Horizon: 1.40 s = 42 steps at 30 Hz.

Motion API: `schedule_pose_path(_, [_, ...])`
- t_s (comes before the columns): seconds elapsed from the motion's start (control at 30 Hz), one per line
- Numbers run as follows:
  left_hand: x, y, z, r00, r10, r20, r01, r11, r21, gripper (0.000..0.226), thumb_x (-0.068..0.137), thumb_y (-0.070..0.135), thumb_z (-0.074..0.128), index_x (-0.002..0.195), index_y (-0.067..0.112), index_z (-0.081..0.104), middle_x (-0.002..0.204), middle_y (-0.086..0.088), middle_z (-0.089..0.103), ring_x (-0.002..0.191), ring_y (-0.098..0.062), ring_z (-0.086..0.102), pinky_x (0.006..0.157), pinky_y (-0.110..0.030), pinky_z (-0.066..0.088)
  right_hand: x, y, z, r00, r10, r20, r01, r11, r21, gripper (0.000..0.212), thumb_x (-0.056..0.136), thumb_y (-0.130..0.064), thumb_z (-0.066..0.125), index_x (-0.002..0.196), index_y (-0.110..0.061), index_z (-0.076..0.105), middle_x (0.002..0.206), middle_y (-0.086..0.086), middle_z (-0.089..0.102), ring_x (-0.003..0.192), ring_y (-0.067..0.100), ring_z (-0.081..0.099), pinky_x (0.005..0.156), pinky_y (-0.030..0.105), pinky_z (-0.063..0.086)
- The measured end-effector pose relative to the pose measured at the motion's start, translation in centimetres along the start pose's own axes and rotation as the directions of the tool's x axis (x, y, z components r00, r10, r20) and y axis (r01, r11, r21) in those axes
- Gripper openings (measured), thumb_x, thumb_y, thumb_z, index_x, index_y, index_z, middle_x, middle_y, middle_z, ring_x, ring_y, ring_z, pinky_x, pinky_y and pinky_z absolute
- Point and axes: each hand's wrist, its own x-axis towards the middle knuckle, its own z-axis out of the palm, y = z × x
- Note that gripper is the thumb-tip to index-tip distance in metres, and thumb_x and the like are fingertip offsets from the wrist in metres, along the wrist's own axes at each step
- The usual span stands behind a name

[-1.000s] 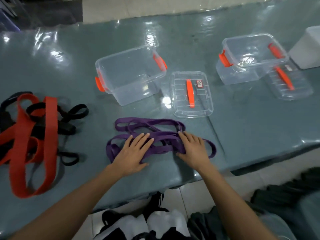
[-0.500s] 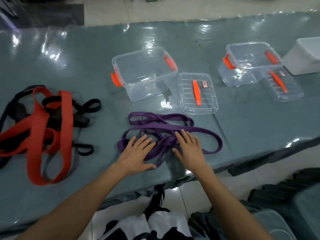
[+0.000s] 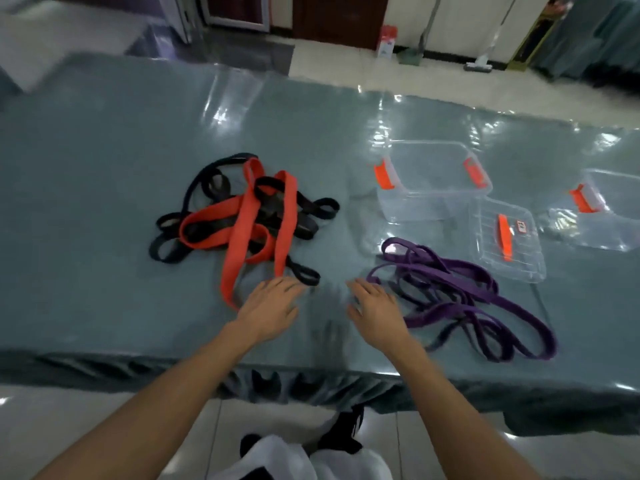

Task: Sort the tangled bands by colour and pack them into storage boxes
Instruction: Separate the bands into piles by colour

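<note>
1. Hands were both flat over the table [image 3: 104, 140] with fingers loosely spread, holding nothing: left hand [image 3: 273, 306] just beside the red bands [image 3: 242, 230], right hand [image 3: 375, 308] at the edge of the purple bands [image 3: 460, 292].
2. Red ones were knotted up with black bands [image 3: 207, 188].
3. Purple pile sat near a clear box [image 3: 433, 181] and its lid [image 3: 505, 237].

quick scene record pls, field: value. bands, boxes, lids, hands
purple bands: loose pile, front right, on table
red and black bands: tangled together, centre left
near box: clear, open, no bands inside
lid: flat beside near box
far-right box: clear, open, partly cut off
left hand: open, by red band end
right hand: open, at edge of purple pile
</note>
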Motion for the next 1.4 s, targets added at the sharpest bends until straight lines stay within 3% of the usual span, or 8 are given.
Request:
schedule_pose_path(0.13, [-3.2, -4.3, -2.0, 0.992, -0.119, -0.028, 0.119, 0.993, -0.012, 0.044, 0.096, 0.034, 0.055, 0.139, 0.024, 0.052, 0.144, 0.005, 0.052, 0.136, -0.02, 0.046, 0.106, -0.041, 0.04, 2.1, -5.3, 0.8, 0.996, -0.087, 0.017, 0.087, 0.996, 0.022, 0.053, 0.099, -0.032, 0.052, 0.15, -0.018, 0.041, 0.153, 0.006, 0.044, 0.139, 0.026, 0.043, 0.112, 0.044, 0.036])
schedule_pose_path(0.4, [-3.9, -9.2, -3.4, 0.979, -0.198, -0.046, 0.196, 0.979, -0.049, 0.046, 0.096, 0.035, 0.056, 0.141, 0.026, 0.052, 0.146, 0.005, 0.052, 0.137, -0.018, 0.045, 0.11, -0.04, 0.039, 7.1, -10.2, 1.9, 0.985, -0.145, 0.089, 0.142, 0.989, 0.047, 0.053, 0.099, -0.033, 0.053, 0.149, -0.023, 0.041, 0.153, -0.001, 0.044, 0.136, 0.025, 0.045, 0.111, 0.042, 0.039])
schedule_pose_path(0.6, [-0.1, -11.8, -4.9, 0.978, -0.21, -0.014, 0.21, 0.978, 0.019, 0.046, 0.095, 0.034, 0.056, 0.14, 0.024, 0.053, 0.146, 0.002, 0.051, 0.137, -0.021, 0.044, 0.107, -0.039, 0.038, 12.8, -9.8, 3.2, 0.991, -0.095, 0.091, 0.075, 0.977, 0.201, 0.046, 0.091, -0.03, 0.06, 0.136, -0.024, 0.052, 0.135, -0.001, 0.057, 0.121, 0.029, 0.055, 0.099, 0.045, 0.048])
schedule_pose_path(0.9, [4.4, -16.1, -6.2, 0.973, -0.228, 0.028, 0.224, 0.967, 0.121, 0.059, 0.095, 0.04, 0.057, 0.15, 0.026, 0.041, 0.165, -0.002, 0.024, 0.155, -0.025, 0.011, 0.121, -0.052, 0.021, 19.0, -10.9, 4.2, 0.994, 0.019, 0.109, -0.062, 0.911, 0.407, 0.065, 0.095, -0.026, 0.064, 0.152, -0.014, 0.037, 0.159, 0.013, 0.034, 0.141, 0.032, 0.039, 0.114, 0.044, 0.038])
schedule_pose_path(1.0, [5.6, -17.9, -6.8, 0.961, -0.269, 0.062, 0.263, 0.96, 0.101, 0.068, 0.094, 0.049, 0.057, 0.155, 0.028, 0.032, 0.168, -0.001, 0.016, 0.156, -0.024, 0.006, 0.124, -0.052, 0.015, 20.2, -12.0, 4.8, 0.99, 0.064, 0.127, -0.112, 0.901, 0.42, 0.071, 0.092, -0.039, 0.066, 0.152, -0.017, 0.036, 0.158, 0.013, 0.035, 0.142, 0.032, 0.039, 0.115, 0.047, 0.037])
schedule_pose_path(1.1, [6.1, -19.7, -6.9, 0.947, -0.287, 0.142, 0.275, 0.956, 0.099, 0.073, 0.093, 0.06, 0.054, 0.155, 0.03, 0.031, 0.164, 0.0, 0.024, 0.152, -0.025, 0.02, 0.122, -0.049, 0.019, 20.8, -13.6, 5.1, 0.98, 0.107, 0.168, -0.165, 0.908, 0.386, 0.077, 0.088, -0.051, 0.066, 0.152, -0.022, 0.034, 0.16, 0.011, 0.031, 0.143, 0.034, 0.035, 0.115, 0.048, 0.036])
schedule_pose_path(1.27, [6.0, -22.4, -6.3, 0.972, -0.179, 0.154, 0.171, 0.983, 0.066, 0.065, 0.095, 0.056, 0.052, 0.151, 0.027, 0.038, 0.151, -0.002, 0.043, 0.133, -0.027, 0.046, 0.107, -0.044, 0.038, 20.9, -16.3, 6.2, 0.985, 0.164, 0.053, -0.172, 0.912, 0.372, 0.058, 0.085, -0.016, 0.065, 0.139, -0.026, 0.047, 0.141, 0.008, 0.047, 0.128, 0.036, 0.046, 0.108, 0.046, 0.042])
schedule_pose_path(1.4, [6.5, -25.0, -7.1, 0.985, -0.084, 0.151, 0.071, 0.994, 0.088, 0.052, 0.098, 0.037, 0.056, 0.147, 0.024, 0.044, 0.14, -0.002, 0.053, 0.125, -0.025, 0.052, 0.104, -0.039, 0.038, 21.5, -18.0, 5.9, 0.967, 0.253, -0.006, -0.224, 0.866, 0.446, 0.056, 0.08, 0.008, 0.053, 0.129, -0.019, 0.058, 0.132, 0.009, 0.058, 0.123, 0.032, 0.053, 0.104, 0.043, 0.047])
